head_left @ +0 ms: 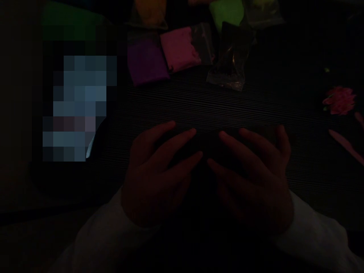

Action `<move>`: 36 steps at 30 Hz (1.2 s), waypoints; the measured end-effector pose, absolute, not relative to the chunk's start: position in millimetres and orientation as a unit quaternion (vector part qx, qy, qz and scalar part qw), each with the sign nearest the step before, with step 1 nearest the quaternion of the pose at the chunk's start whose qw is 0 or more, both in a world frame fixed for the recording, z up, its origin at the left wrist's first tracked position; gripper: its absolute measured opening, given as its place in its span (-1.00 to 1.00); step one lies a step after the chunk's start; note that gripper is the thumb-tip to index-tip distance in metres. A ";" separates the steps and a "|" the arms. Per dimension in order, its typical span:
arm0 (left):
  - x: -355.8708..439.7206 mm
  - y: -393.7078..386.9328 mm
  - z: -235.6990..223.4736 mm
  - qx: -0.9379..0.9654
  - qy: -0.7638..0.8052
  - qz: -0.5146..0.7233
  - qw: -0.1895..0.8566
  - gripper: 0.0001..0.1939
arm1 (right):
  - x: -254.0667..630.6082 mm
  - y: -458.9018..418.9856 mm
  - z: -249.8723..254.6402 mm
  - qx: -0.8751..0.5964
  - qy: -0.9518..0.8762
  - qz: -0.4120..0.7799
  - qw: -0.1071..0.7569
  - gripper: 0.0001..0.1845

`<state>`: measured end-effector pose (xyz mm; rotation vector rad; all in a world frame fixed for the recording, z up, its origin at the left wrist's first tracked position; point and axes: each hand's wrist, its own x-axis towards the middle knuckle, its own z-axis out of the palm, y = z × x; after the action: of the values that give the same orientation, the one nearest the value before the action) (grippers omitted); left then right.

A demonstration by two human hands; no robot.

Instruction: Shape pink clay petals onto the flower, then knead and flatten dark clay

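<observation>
The scene is very dark. My left hand (157, 174) is held over the dark table, its fingers spread and pointing right. Opposite it, my right hand (253, 182) has its fingers apart and pointing left. The two index fingertips come close to each other with a small gap. Both thumbs are mostly lost in shadow under the palms. Whether anything dark lies between the hands I cannot make out. Beyond them is a crumpled clear bag (230, 57) with dark insides. Left of it are a pink bag (180, 49) and a purple bag (148, 60).
The dark grained table (182, 102) stretches under everything. Orange (150, 11) and light green (227, 13) packs lie at the back. A pink flower-like piece (339, 100) and a slim pink tool (345, 146) lie at right. A lit, pixelated patch (79, 110) is at left.
</observation>
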<state>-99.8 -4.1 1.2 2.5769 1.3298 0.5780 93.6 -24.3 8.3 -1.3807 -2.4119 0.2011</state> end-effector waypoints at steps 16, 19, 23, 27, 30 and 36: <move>-98.6 -6.5 1.0 0.883 0.420 0.176 0.113 -0.72 | 93.7 -23.1 11.2 -0.513 -0.831 0.073 0.202 -0.81; -98.5 -6.8 1.1 0.886 0.412 0.179 0.116 -0.72 | 93.6 -22.1 11.3 -0.521 -0.826 0.074 0.204 -0.83; -97.7 -8.2 0.7 0.886 0.414 0.167 0.124 -0.65 | 92.5 -21.6 10.0 -0.524 -0.825 0.071 0.201 -0.83; -96.1 -7.7 -0.2 0.890 0.409 0.158 0.126 -0.63 | 93.7 -20.8 12.7 -0.524 -0.822 0.074 0.208 -0.83; -95.8 -7.0 0.3 0.890 0.409 0.158 0.123 -0.64 | 105.3 -19.5 15.0 -0.541 -0.804 0.078 0.234 -0.82; -92.1 -5.1 0.3 0.887 0.428 0.141 0.105 -0.55 | 151.1 -19.7 5.5 -0.615 -0.724 0.026 0.312 -0.71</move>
<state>-92.1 -5.1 0.3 2.6135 1.2609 0.4158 151.1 -19.7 5.5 -1.6228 -1.9095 0.0681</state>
